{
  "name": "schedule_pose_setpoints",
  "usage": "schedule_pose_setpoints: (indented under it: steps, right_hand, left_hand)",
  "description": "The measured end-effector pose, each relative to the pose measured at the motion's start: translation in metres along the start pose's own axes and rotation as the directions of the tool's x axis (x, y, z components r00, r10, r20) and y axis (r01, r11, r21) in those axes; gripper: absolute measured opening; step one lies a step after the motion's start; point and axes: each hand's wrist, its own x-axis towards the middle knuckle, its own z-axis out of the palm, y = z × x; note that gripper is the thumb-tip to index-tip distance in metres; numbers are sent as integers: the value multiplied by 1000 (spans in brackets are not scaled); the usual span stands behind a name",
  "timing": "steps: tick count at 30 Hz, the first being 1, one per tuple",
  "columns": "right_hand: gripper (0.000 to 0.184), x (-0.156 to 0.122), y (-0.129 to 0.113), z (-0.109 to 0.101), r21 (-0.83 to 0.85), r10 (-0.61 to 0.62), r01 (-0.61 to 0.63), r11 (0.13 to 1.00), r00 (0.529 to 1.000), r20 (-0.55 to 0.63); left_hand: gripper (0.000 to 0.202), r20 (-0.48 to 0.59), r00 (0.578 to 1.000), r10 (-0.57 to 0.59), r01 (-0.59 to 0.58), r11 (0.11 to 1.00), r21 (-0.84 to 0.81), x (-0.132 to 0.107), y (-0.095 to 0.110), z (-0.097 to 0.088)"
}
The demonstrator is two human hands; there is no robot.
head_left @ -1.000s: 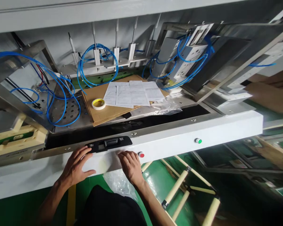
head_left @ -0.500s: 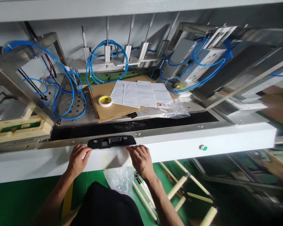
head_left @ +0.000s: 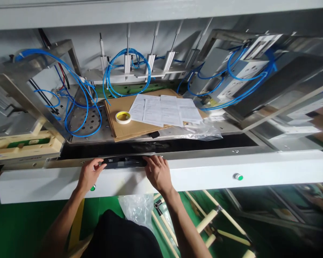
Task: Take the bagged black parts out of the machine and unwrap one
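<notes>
A long black plastic trim panel point(head_left: 125, 162) with small cut-outs is at the front edge of the white machine ledge point(head_left: 199, 175). It is tilted, so that only a narrow strip of its face shows. My left hand point(head_left: 90, 173) pinches the panel's left end between thumb and fingers. At the other end my right hand point(head_left: 159, 172) grips it, fingers over the top and covering that corner. Whether the panel rests on the ledge is hard to tell.
Behind the ledge lie cardboard sheets point(head_left: 113, 125) bearing a tape roll point(head_left: 123, 117) and printed papers point(head_left: 163, 109). Coiled blue hoses point(head_left: 111, 77) hang around the metal cylinders. A green button point(head_left: 239, 177) sticks out at the right; a clear plastic bag point(head_left: 137, 209) hangs below.
The black panel has tipped from showing its face broadly to nearly edge-on. My right hand has closed further over its right end, and a green button now shows beside my left wrist.
</notes>
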Motion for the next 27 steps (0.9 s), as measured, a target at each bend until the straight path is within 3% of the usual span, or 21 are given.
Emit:
schedule_pose_setpoints:
  steps: [5, 8, 9, 11, 12, 14, 16, 18, 23, 27]
  right_hand:
    - [45, 5, 3, 3, -23, 1, -1, 1000, 1000, 3]
    - [42, 9, 5, 6, 4, -5, 5, 1000, 1000, -20]
    - [41, 10, 6, 7, 17, -3, 4, 1000, 1000, -17]
    - [42, 12, 6, 7, 41, 2, -2, 999, 1000, 3]
    - [42, 12, 6, 7, 49, 6, -6, 999, 1000, 14]
    - [43, 12, 4, 6, 59, 11, -13, 998, 1000, 29]
    - [43, 12, 3, 6, 66, 14, -16, 998, 1000, 28]
    - [41, 11, 3, 6, 71, 7, -9, 997, 1000, 26]
    - [37, 5, 6, 2, 103, -9, 7, 995, 1000, 26]
    - [43, -12, -4, -10, 131, 14, 5, 991, 989, -149]
  left_hand:
    - [49, -22, 995, -96, 96, 995, -19, 8, -3, 5]
    - [47, -143, 984, -105, 106, 994, 1, 6, 2, -1]
    - [44, -226, 972, -61, 72, 997, 40, 3, 7, -4]
    - [34, -350, 925, 148, -86, 979, 186, -8, 21, -7]
    - [29, -330, 897, 294, -203, 937, 283, -14, 30, -6]
    - [31, -84, 841, 534, -453, 780, 431, -26, 47, 2]
    - [42, 237, 768, 594, -625, 619, 475, -32, 57, 16]
    - [52, 412, 735, 539, -676, 541, 500, -29, 56, 33]
    - [62, 479, 774, 413, -632, 522, 573, -13, 27, 50]
    - [60, 509, 757, 409, -652, 512, 559, -16, 20, 45]
